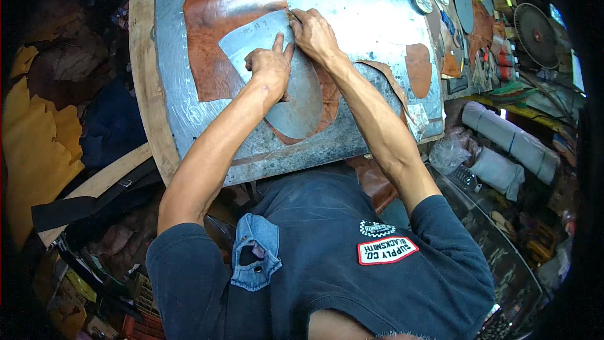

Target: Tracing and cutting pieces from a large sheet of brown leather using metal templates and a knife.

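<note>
A grey, smooth-edged template (301, 104) lies on a sheet of brown leather (214, 31), its rounded end toward me. My left hand (270, 70) presses down on the template with its fingers spread and the index finger stretched out. At the template's far right corner, my right hand (316, 36) is closed round a small thin tool; its tip meets the edge, and most of it is hidden by the fingers. Brown leather shows past the template's right and near edges. Underneath is a scuffed metal-topped table (371, 19).
A curved leather strip (385, 79) and a rounded brown leather piece (418, 69) lie to the right. Farther right are a round disc-like object (422, 3), grey templates (462, 3) and a fan (536, 34). Wrapped rolls (511, 138) stand beside the table; yellow leather (38, 157) hangs left.
</note>
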{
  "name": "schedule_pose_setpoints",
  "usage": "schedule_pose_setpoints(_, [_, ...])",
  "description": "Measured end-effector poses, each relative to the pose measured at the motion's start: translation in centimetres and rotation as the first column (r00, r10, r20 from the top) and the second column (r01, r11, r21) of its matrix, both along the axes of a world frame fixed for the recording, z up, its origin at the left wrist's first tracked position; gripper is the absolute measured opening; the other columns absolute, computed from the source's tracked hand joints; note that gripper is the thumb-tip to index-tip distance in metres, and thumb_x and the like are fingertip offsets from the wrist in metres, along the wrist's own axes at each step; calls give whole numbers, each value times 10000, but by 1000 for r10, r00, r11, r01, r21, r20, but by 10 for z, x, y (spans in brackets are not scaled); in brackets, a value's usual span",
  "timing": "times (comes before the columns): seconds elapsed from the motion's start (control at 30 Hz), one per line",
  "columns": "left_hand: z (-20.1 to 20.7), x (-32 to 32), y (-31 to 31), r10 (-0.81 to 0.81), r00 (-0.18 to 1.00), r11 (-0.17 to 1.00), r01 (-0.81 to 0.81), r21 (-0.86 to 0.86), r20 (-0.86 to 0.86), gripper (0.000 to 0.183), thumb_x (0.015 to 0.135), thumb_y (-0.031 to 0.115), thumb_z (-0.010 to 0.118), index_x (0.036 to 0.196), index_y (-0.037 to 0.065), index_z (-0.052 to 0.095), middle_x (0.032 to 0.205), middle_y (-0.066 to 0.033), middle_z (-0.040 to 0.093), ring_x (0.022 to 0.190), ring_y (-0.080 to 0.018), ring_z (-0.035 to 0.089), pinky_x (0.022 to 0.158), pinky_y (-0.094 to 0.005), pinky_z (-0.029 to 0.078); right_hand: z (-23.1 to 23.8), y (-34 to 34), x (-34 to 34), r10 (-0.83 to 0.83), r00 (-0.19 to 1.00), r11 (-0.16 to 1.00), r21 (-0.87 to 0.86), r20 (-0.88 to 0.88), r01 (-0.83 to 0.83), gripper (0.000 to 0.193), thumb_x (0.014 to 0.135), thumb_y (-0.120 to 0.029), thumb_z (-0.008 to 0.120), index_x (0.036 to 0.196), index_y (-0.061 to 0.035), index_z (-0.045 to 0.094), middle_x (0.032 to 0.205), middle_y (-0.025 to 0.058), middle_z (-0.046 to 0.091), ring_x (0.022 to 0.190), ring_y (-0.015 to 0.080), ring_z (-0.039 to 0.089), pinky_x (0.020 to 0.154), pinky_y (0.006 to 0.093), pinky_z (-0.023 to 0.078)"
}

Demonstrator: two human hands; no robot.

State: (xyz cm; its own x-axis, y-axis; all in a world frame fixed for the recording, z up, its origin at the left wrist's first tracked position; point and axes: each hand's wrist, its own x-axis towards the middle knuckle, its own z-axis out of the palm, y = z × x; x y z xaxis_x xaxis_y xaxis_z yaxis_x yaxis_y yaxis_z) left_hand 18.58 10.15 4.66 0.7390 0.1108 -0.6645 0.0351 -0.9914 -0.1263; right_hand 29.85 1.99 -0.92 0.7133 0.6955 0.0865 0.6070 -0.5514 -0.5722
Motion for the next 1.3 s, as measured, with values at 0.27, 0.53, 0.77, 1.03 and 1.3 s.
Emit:
schedule_pose_setpoints(0.27, [5, 1, 0, -21, 1000, 1000, 21, 7, -8, 1344, 498, 646, 841, 1538, 103, 185, 1591, -164, 178, 1004, -321, 670, 682, -370, 581, -2, 2, -2, -44, 999, 998, 36, -24, 45, 307, 907, -204, 571, 1139, -25, 664, 935, 256, 626, 856, 406, 632, 779, 465, 516])
schedule_pose_setpoints(0.53, [2, 1, 0, -12, 1000, 1000, 12, 6, 21, 1347, 496, 632, 850, 1539, 101, 181, 1591, -157, 184, 990, -351, 667, 704, -369, 583, -3, 6, -1, -45, 999, 998, 39, -3, 45, 319, 915, -212, 570, 1153, -17, 657, 931, 258, 626, 874, 409, 625, 806, 464, 508])
schedule_pose_setpoints(0.77, [1, 0, 0, -54, 998, 998, 54, 30, 15, 1349, 505, 682, 817, 1539, 96, 178, 1590, -162, 181, 968, -321, 680, 693, -366, 581, 2, -1, -3, -26, 999, 1000, -18, -43, 25, 338, 907, -184, 551, 1188, -20, 640, 1006, 290, 617, 889, 440, 639, 788, 489, 533])
schedule_pose_setpoints(1.03, [-9, 2, 1, -28, 999, 999, 28, 23, 20, 1309, 550, 644, 833, 1552, 146, 156, 1603, -130, 160, 954, -305, 676, 670, -403, 561, 15, -25, -30, -70, 987, 997, -35, -146, 66, 305, 908, -181, 551, 1134, 2, 643, 995, 316, 607, 906, 463, 627, 796, 501, 522])
schedule_pose_setpoints(1.3, [-1, 0, 3, -12, 998, 998, 16, -66, 63, 1280, 515, 622, 846, 1513, 89, 247, 1568, -214, 203, 1033, -330, 664, 823, -373, 558, 32, -69, -68, -125, 972, 989, -98, -199, 107, 286, 905, -149, 559, 1128, 9, 644, 993, 315, 608, 906, 464, 625, 801, 501, 516])
